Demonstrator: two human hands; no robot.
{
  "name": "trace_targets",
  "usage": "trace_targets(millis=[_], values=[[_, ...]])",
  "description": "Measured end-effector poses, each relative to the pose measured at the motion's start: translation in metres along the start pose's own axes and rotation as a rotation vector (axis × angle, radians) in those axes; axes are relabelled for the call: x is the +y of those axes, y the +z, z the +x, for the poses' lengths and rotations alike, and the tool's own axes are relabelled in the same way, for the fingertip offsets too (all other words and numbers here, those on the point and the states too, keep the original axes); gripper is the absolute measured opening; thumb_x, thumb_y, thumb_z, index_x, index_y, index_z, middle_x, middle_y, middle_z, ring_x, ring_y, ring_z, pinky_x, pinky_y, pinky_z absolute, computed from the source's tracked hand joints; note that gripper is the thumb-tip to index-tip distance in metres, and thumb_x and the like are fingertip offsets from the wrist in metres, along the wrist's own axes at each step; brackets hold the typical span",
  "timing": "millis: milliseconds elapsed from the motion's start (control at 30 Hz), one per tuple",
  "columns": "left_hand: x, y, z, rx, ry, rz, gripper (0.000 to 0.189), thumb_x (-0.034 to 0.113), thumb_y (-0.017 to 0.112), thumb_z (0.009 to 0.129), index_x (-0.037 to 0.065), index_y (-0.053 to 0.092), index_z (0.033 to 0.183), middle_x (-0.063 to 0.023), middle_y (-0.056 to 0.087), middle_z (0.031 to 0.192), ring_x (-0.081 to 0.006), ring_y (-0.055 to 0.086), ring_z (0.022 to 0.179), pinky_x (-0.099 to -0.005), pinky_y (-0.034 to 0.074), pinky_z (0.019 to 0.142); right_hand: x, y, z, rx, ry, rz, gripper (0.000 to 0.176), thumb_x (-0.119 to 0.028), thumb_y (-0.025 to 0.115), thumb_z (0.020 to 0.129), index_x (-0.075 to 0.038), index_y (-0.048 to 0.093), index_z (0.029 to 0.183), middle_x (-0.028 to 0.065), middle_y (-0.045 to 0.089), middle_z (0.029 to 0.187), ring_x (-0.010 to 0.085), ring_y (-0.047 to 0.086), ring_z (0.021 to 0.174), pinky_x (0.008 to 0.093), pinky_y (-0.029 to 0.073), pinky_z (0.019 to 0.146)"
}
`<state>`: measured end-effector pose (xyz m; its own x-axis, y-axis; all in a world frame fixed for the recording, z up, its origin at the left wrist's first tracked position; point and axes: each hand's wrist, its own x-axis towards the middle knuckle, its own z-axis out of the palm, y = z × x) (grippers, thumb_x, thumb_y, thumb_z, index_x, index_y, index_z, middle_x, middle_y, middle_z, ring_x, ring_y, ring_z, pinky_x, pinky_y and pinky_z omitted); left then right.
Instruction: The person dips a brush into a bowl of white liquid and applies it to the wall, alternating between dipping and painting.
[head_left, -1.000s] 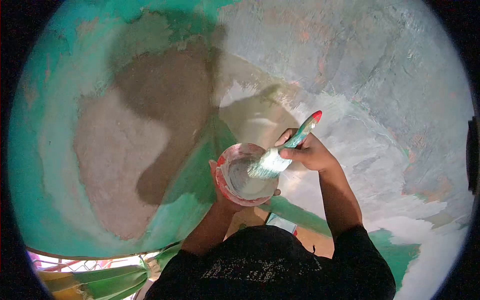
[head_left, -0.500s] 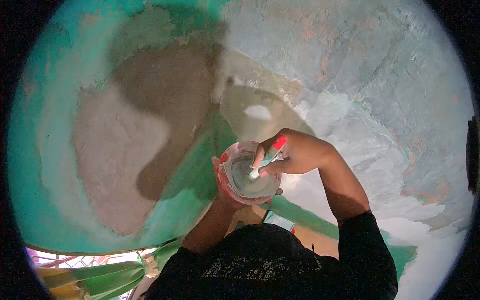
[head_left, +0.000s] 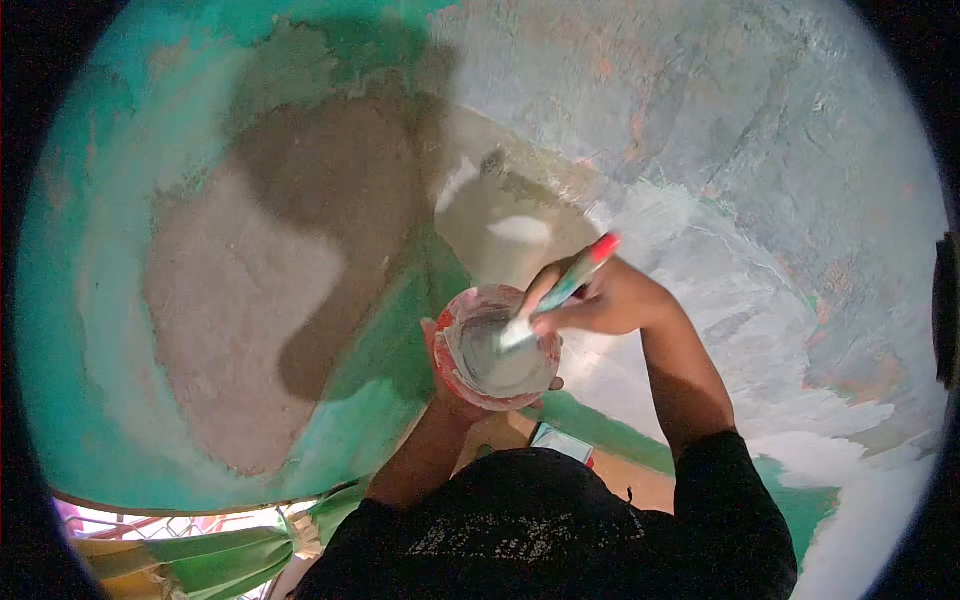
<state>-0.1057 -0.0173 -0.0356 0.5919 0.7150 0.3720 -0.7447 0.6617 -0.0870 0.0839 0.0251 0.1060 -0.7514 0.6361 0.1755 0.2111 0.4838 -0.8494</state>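
A round red bowl (head_left: 447, 372) smeared with white holds a pale, wet mixture. My left hand (head_left: 452, 392) grips it from below and the side, with fingertips showing at both edges. Above the bowl's right rim, my right hand (head_left: 592, 303) is closed around a brush (head_left: 572, 280) with a red-tipped, greenish handle. The brush is tilted, its white-coated end down inside the bowl, slightly blurred by motion. Whether that end touches the mixture is hard to tell.
Ahead stands a wall (head_left: 700, 110) with grey and white coating on the right and green paint on the left, crossed by a shadow. A green and yellow curtain (head_left: 225, 560) hangs at lower left. A box-like object (head_left: 562, 443) lies below the bowl.
My right hand has raised the brush up and to the right, so more of its handle and white end shows. The bowl has hardly moved.
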Motion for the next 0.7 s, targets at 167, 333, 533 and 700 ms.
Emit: trace_targets(millis=[167, 333, 533, 700], values=[[0.002, -0.004, 0.0, -0.037, 0.027, -0.008, 0.112, 0.09, 0.047, 0.067, 0.016, 0.028, 0.149, -0.0284, 0.038, 0.142, -0.0605, 0.048, 0.115, -0.0718, 0.047, 0.085, 0.056, -0.004, -0.028, 0.441, 0.043, 0.78, 0.027, -0.011, 0.064, 0.092, -0.001, 0.059, 0.117, 0.0145, 0.068, 0.099, 0.0224, 0.07, 0.08, 0.0356, 0.062, 0.065], [0.006, -0.008, -0.001, -0.08, 0.06, 0.002, 0.111, 0.089, 0.048, 0.068, 0.015, 0.029, 0.148, -0.0282, 0.039, 0.142, -0.0598, 0.047, 0.117, -0.0726, 0.046, 0.087, 0.096, 0.026, -0.043, 0.506, 0.014, 1.28, 0.03, -0.014, 0.054, 0.097, -0.004, 0.048, 0.125, 0.0207, 0.064, 0.112, 0.0316, 0.07, 0.092, 0.046, 0.064, 0.071], [0.005, -0.011, 0.0, -0.114, 0.069, -0.016, 0.11, 0.088, 0.05, 0.069, 0.015, 0.03, 0.148, -0.028, 0.039, 0.142, -0.0589, 0.047, 0.118, -0.0736, 0.045, 0.088, 0.107, 0.054, -0.048, 0.419, -0.028, 1.48, 0.022, -0.013, 0.051, 0.097, -0.009, 0.05, 0.119, 0.0203, 0.061, 0.118, 0.0343, 0.066, 0.105, 0.0472, 0.061, 0.083], [0.007, -0.013, 0.0, -0.151, 0.069, -0.026, 0.109, 0.087, 0.051, 0.069, 0.015, 0.031, 0.148, -0.0278, 0.04, 0.142, -0.0582, 0.047, 0.119, -0.0744, 0.043, 0.089, 0.105, 0.06, -0.05, 0.469, -0.084, 1.456, 0.02, -0.004, 0.055, 0.094, -0.009, 0.052, 0.113, 0.0195, 0.062, 0.115, 0.033, 0.067, 0.102, 0.0414, 0.062, 0.08]])
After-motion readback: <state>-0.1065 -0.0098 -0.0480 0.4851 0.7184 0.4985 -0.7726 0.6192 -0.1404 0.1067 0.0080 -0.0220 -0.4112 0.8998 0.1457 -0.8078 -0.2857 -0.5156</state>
